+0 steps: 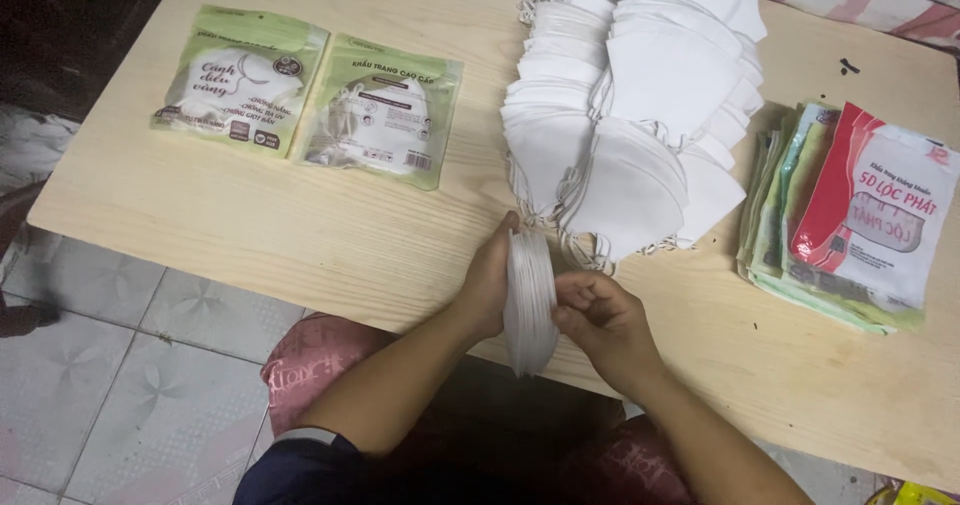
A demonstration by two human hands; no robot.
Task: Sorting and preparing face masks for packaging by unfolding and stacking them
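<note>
Both hands hold a small stack of folded white face masks on edge at the near rim of a light wooden table. My left hand presses flat against the stack's left side. My right hand pinches the stack from the right with curled fingers. Just beyond the hands lies a large overlapping pile of white masks with ear loops showing.
Two green-and-clear mask packets lie flat at the far left of the table. A stack of empty packaging bags, red-and-white one on top, sits at the right. Grey tiled floor lies left of the table.
</note>
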